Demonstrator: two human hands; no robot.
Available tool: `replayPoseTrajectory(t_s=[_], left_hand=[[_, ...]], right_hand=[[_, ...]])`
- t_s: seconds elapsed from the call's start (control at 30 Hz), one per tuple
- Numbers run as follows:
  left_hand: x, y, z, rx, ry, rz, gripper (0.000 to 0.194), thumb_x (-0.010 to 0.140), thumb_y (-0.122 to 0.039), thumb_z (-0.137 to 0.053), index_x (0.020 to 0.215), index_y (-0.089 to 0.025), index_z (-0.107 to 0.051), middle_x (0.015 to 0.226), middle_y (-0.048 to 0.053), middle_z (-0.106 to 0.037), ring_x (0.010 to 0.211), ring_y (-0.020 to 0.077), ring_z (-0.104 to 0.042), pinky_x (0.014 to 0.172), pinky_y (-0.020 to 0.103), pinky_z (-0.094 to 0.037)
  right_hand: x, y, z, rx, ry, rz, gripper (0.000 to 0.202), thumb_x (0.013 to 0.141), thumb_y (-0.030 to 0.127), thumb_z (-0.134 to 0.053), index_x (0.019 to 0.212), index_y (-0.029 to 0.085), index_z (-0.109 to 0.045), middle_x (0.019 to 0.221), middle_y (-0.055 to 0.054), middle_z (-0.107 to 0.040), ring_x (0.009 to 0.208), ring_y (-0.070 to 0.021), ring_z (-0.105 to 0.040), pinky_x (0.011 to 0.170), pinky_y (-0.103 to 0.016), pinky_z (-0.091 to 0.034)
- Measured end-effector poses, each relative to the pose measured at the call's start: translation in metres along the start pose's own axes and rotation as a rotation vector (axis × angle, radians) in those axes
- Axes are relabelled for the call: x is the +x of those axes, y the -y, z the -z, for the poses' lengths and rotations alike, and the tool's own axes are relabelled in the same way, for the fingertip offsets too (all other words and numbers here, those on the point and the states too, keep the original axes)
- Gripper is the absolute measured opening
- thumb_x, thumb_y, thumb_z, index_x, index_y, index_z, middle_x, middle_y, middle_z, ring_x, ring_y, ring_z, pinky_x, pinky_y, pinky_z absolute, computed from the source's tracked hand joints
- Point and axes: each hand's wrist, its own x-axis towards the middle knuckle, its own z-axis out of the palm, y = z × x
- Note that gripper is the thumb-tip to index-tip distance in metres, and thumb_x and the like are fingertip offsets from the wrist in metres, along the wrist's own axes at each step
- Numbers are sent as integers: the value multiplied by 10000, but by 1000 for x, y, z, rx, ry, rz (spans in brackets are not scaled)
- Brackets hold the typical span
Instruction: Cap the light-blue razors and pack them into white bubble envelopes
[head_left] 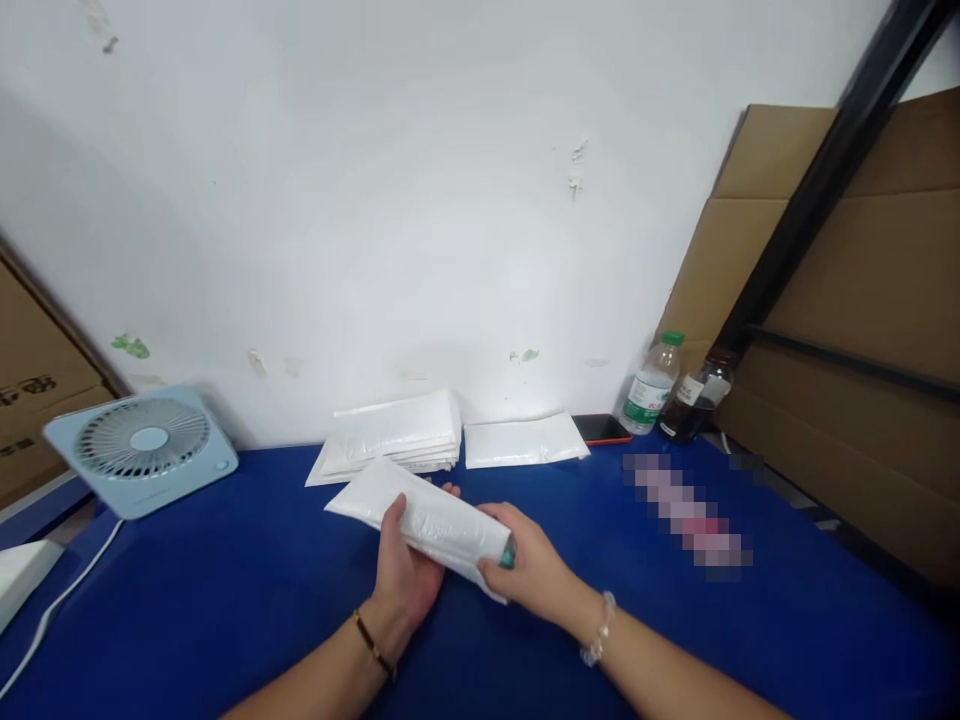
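Note:
A white padded envelope [442, 518] is held above the blue table, tilted down to the right. My left hand [409, 570] supports it from below, thumb on top. At its right end, my right hand [529, 565] grips the edge, where a small teal item [509, 552] shows at the opening; most of that item is hidden. Behind my hands lies a stack of similar white envelopes [397, 430], with another white envelope [525, 441] flat to its right.
A light blue fan [142, 450] stands at the left with a white cable. A phone [604, 430], a green-capped bottle [651, 390] and a dark jar [694, 400] stand or lie at the back right. A pixelated strip [690, 510] lies on the blue table [225, 590].

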Motion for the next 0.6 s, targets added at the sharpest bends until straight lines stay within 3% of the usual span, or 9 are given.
replayPoseTrajectory(t_s=[0.13,0.33,0.43,0.53,0.6], left_hand=[[-3,-1,3,8,-15,35,422,774,-476,-535,1106,-216,-546,1134,110,-652,1149,281,-557,923,413,-507],[-2,-4,-7,-61,-21,14,418,794,-453,-495,1083,-159,-564,1077,127,-665,1078,291,-594,876,420,-520],[-3,-7,-14,-51,17,-101,381,785,-436,-503,1009,-142,-597,969,104,-686,1029,273,-612,876,382,-513],[-3,-7,-23,-12,53,-246,350,757,-427,-552,955,-144,-610,906,75,-686,979,237,-624,885,339,-490],[-3,-7,-30,24,48,-323,352,754,-435,-562,938,-139,-610,909,71,-681,968,219,-624,885,324,-476]], right_hand=[[-3,5,-2,1,21,-16,536,644,162,-646,1159,279,-554,1059,-57,-593,982,-253,-562,884,-395,-458],[3,6,0,69,32,-96,550,692,229,-662,1221,236,-508,1178,-71,-568,1082,-242,-538,969,-410,-413],[8,-1,11,44,27,-126,683,673,338,-716,1293,208,-462,1268,-97,-514,1156,-257,-490,1011,-429,-369],[10,-10,26,48,149,-137,974,563,396,-799,1402,218,-339,1301,-119,-477,1099,-259,-516,931,-412,-430],[10,-14,34,18,216,-122,1056,514,418,-821,1420,230,-311,1311,-119,-461,1092,-258,-509,898,-400,-445]])
